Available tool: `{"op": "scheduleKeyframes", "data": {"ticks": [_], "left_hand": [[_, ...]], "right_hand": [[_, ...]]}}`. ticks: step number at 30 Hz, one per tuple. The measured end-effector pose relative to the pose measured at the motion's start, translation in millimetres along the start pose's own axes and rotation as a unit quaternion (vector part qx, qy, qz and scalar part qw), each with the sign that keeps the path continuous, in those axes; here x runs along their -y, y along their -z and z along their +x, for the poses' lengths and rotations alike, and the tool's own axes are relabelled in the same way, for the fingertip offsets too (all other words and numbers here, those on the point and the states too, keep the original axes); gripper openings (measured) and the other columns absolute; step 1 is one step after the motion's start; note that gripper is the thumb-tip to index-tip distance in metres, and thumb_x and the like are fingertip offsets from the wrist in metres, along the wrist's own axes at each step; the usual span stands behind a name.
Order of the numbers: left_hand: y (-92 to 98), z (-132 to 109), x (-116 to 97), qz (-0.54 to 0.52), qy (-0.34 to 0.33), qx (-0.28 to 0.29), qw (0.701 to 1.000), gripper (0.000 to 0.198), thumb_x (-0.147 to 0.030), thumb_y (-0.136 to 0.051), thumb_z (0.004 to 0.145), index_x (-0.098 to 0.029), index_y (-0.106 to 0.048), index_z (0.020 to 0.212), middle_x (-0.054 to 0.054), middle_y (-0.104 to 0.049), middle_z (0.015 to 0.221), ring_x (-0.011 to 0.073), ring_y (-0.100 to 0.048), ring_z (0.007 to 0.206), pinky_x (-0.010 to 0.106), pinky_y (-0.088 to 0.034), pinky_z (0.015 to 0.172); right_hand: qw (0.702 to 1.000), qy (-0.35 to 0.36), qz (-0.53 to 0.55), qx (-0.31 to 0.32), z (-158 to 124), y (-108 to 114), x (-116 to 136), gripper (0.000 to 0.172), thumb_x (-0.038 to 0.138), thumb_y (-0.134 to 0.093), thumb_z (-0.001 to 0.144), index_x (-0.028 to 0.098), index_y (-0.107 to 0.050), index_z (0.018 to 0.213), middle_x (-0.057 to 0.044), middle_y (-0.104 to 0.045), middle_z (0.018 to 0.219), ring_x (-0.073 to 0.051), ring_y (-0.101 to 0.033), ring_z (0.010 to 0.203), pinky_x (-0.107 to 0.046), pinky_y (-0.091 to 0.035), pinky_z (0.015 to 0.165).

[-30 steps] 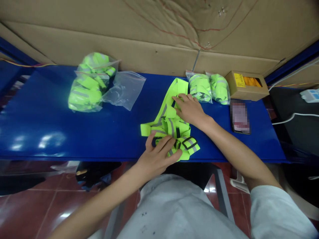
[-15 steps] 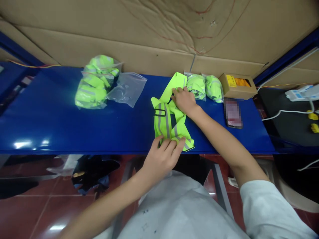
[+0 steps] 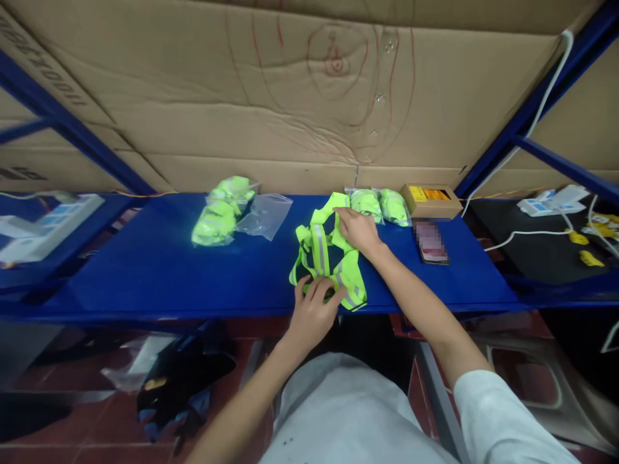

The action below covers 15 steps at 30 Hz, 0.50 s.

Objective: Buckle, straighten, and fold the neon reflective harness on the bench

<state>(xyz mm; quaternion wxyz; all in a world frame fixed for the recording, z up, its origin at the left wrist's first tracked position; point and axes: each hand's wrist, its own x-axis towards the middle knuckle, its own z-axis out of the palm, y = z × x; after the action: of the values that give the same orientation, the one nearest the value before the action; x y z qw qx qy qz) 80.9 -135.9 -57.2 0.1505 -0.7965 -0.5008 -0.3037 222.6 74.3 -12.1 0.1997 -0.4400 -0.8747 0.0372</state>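
Note:
A neon yellow-green reflective vest [image 3: 320,248] made of straps with grey stripes lies loosely bunched on the blue table. My left hand [image 3: 315,308] is at its near end by the table's front edge, fingers curled onto a strap. Higher up, my right hand [image 3: 358,231] has its fingers closed at the upper strap, with the fingertips partly hidden against the fabric. Dark gaps and blue table show between the straps. Just beyond my right hand is a clear bag holding a folded vest [image 3: 366,203].
Another bagged vest [image 3: 394,207] stands beside a cardboard box [image 3: 432,201] with yellow contents. A phone [image 3: 431,242] lies in front of the box. To the left are more bagged vests [image 3: 214,222] and a flat clear bag [image 3: 265,216]. A cardboard wall [image 3: 193,129] backs the table.
My view has tilted upward, showing more of the wall. The vest's left straps have spread apart, and the black buckle no longer shows. Both hands stay on the vest.

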Motion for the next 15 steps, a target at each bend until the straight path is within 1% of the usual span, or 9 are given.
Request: {"op": "scheduleKeyframes", "data": {"ticks": [3,5,7,9,11,12,15], "left_hand": [[9.5,-7.9,-5.4,-0.015,0.005,0.042,0.999,0.027,-0.021,-0.062,0.098,-0.023,-0.073,0.123,0.015,-0.07,0.137,0.0312,-0.061,0.137,0.051,-0.04,0.114],[16.5,-13.3,-7.0,-0.044,0.031,0.08,0.995,0.029,-0.024,-0.056,0.103,-0.025,-0.07,0.129,0.014,-0.065,0.148,0.0315,-0.055,0.146,0.054,-0.037,0.117],[22.9,-17.5,-7.6,-0.09,0.06,0.128,0.986,0.033,-0.025,-0.051,0.107,-0.028,-0.066,0.137,0.014,-0.059,0.157,0.032,-0.049,0.152,0.06,-0.032,0.12],[28.1,-19.4,-8.1,-0.125,0.079,0.169,0.975,0.035,-0.027,-0.047,0.11,-0.031,-0.063,0.141,0.014,-0.052,0.164,0.033,-0.043,0.156,0.064,-0.033,0.119],[31.8,-18.4,-9.0,-0.131,0.099,0.191,0.968,0.036,-0.023,-0.044,0.11,-0.032,-0.063,0.139,0.014,-0.05,0.165,0.0337,-0.041,0.158,0.067,-0.035,0.117],[32.8,-16.7,-9.3,-0.128,0.112,0.2,0.965,0.036,-0.02,-0.044,0.11,-0.033,-0.064,0.137,0.014,-0.051,0.163,0.0341,-0.043,0.156,0.067,-0.036,0.116],[33.9,-7.7,-9.2,-0.124,0.148,0.224,0.955,0.042,-0.009,-0.053,0.102,-0.032,-0.063,0.136,0.014,-0.058,0.152,0.0361,-0.052,0.146,0.067,-0.038,0.113]], "right_hand": [[0.996,0.077,0.046,-0.006,-3.6,-9.1,14.1,0.049,0.04,-0.035,0.115,0.021,-0.06,0.152,-0.011,-0.068,0.151,-0.027,-0.064,0.138,-0.042,-0.053,0.113],[0.989,0.129,0.068,0.009,-4.4,-20.8,17.6,0.048,0.046,-0.046,0.112,0.022,-0.063,0.15,-0.01,-0.067,0.152,-0.026,-0.061,0.143,-0.041,-0.051,0.118],[0.985,0.15,0.079,0.02,-4.2,-32.6,15.6,0.05,0.045,-0.051,0.11,0.017,-0.064,0.149,-0.015,-0.066,0.153,-0.029,-0.061,0.144,-0.044,-0.05,0.119],[0.983,0.159,0.085,0.024,-3.5,-41.4,10.3,0.052,0.045,-0.05,0.111,0.014,-0.062,0.151,-0.019,-0.065,0.153,-0.031,-0.061,0.144,-0.046,-0.05,0.119],[0.982,0.166,0.09,0.026,-2.0,-46.6,4.9,0.053,0.047,-0.048,0.111,0.016,-0.061,0.153,-0.018,-0.065,0.153,-0.031,-0.061,0.144,-0.047,-0.05,0.118],[0.981,0.168,0.091,0.026,-0.8,-48.1,3.0,0.053,0.048,-0.047,0.111,0.018,-0.061,0.153,-0.017,-0.065,0.153,-0.031,-0.061,0.143,-0.047,-0.05,0.118],[0.982,0.164,0.091,0.024,4.0,-50.3,0.6,0.051,0.049,-0.047,0.111,0.021,-0.064,0.149,-0.017,-0.068,0.148,-0.032,-0.064,0.138,-0.049,-0.051,0.115]]}}
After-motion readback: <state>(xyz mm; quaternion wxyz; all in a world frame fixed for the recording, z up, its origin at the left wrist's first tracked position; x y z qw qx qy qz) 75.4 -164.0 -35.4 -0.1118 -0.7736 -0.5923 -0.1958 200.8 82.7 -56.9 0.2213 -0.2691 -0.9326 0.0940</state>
